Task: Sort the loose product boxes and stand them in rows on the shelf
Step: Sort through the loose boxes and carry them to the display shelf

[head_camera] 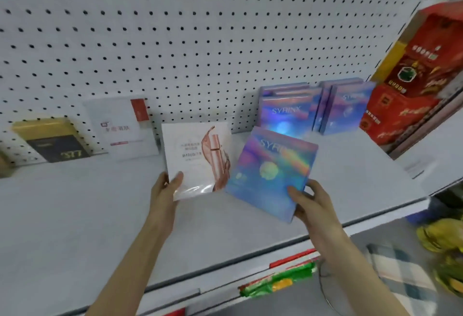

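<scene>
Left hand [166, 187] is pinching the flat white pink-printed box [198, 155], right hand [308, 202] is gripping the holographic blue box [270, 177] by its corner at 1 o'clock, both over the grey shelf [75, 215]. That corner hold's probably risking a slip into the 2 standing rows [285, 112] behind.

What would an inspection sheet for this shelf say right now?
Surface: white shelf, pegboard behind.
Job's things: white box and holographic box are held; SYRINX boxes stand in two groups at the back; white-and-red box and black-gold box against pegboard.
Clutter: red cartons at right.
Hands: left hand grips white box; right hand grips holographic box.
Cables: thin dark line under right forearm, unclear.
Surroundings: green packet, yellow packets below.
</scene>
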`<action>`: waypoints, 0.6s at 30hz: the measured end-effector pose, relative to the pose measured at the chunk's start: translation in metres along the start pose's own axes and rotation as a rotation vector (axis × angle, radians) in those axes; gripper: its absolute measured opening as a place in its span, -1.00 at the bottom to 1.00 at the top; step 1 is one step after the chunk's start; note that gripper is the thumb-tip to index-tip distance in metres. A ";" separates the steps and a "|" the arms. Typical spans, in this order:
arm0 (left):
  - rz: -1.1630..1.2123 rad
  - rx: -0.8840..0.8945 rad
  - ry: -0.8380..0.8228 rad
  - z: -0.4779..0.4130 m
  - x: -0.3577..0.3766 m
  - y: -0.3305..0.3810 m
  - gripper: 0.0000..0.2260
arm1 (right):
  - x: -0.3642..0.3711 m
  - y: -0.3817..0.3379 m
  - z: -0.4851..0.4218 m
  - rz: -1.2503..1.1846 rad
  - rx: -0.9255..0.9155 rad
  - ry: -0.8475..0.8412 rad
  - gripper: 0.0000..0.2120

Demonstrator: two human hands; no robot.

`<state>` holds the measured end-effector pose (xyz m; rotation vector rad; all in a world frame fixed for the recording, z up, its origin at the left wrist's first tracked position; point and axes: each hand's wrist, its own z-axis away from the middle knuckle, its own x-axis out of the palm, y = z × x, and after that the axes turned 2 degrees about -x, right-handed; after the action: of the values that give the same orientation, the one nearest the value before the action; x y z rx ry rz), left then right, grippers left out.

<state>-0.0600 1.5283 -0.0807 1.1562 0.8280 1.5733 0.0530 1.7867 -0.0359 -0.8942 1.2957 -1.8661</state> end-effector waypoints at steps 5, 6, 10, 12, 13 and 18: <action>-0.246 0.142 -0.005 -0.036 0.004 0.003 -0.80 | 0.001 -0.013 -0.051 0.074 -0.036 -0.098 -0.79; -0.305 0.168 -0.014 -0.047 0.006 0.006 -0.82 | 0.001 -0.014 -0.058 0.092 -0.054 -0.111 -0.82; -0.463 0.216 0.023 -0.091 0.008 0.012 -0.74 | 0.006 -0.021 -0.082 0.114 -0.116 -0.142 -0.84; -0.484 0.232 0.055 -0.104 0.010 0.013 -0.69 | 0.012 -0.028 -0.091 0.119 -0.133 -0.153 -0.82; -0.496 0.256 0.063 -0.108 0.013 0.014 -0.69 | 0.016 -0.031 -0.096 0.136 -0.148 -0.159 -0.81; -0.553 0.343 0.100 -0.124 0.024 0.017 -0.74 | 0.029 -0.045 -0.116 0.155 -0.216 -0.163 -0.83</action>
<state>-0.1845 1.5490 -0.0978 0.9696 1.3893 1.0596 -0.0657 1.8303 -0.0195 -1.0044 1.4390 -1.5227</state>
